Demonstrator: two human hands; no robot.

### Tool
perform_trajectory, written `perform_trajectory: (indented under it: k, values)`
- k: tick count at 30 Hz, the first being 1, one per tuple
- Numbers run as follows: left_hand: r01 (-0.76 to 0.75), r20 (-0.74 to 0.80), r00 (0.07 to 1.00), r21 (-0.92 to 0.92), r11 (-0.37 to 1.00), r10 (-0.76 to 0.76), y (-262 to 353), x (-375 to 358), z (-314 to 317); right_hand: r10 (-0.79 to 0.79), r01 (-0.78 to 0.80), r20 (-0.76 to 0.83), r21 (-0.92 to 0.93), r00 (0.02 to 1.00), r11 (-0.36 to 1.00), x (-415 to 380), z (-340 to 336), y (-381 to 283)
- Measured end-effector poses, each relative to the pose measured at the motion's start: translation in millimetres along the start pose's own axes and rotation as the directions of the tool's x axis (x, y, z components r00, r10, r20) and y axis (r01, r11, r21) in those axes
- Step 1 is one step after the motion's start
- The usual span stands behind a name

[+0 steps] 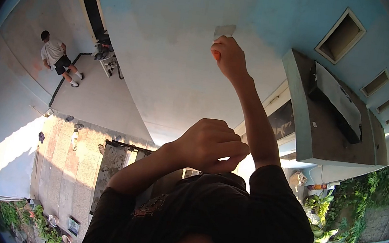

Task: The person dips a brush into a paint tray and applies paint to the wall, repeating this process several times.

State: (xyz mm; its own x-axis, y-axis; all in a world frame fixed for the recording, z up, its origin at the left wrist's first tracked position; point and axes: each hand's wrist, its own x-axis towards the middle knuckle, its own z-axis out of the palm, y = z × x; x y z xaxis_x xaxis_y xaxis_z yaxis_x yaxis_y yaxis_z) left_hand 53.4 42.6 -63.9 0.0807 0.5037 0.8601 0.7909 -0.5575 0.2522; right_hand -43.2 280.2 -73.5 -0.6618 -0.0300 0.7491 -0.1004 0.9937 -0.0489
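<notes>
My right hand [231, 58] is raised against the blue and whitish wall [182, 61], its fingers closed round the orange handle [216, 55] of a scraper. The scraper's flat grey blade [224, 31] points up and lies at the wall surface. Lower down, in front of my chest, my left hand [211, 145] is curled into a loose fist with its back towards the camera. Nothing sticks out of it.
Another person [59, 58] in a white shirt and dark shorts stands at the far left. A ledge [298, 110] bearing a long covered object [338, 100] juts out on the right. Below left is a paved strip [60, 163]; plants [322, 210] grow at lower right.
</notes>
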Motion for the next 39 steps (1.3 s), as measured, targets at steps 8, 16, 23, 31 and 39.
perform_trajectory:
  k: [8,16,23,31,39]
  values:
    - [-0.008,-0.058,0.998,-0.021,1.000,0.006,2.9,1.5,3.8,-0.020,0.038,-0.306,0.051,0.952,0.998,102.8,-105.0,60.3]
    - [-0.015,-0.066,0.998,-0.024,1.000,0.014,-2.3,0.4,6.7,-0.153,0.134,-0.484,-0.074,0.862,0.988,51.8,-62.1,62.0]
    - [0.002,-0.057,0.998,-0.014,1.000,-0.003,-1.6,-1.1,3.9,0.162,-0.147,-0.112,0.130,0.980,0.981,-55.6,-3.4,37.3]
    - [0.006,0.000,1.000,-0.027,1.000,-0.006,2.7,1.1,2.3,0.068,-0.016,-0.270,0.191,0.960,0.981,86.7,-97.4,54.2]
    - [0.000,0.002,1.000,-0.029,1.000,0.000,1.1,2.2,0.1,-0.125,0.112,-0.439,-0.055,0.890,0.992,27.7,-31.1,56.0]
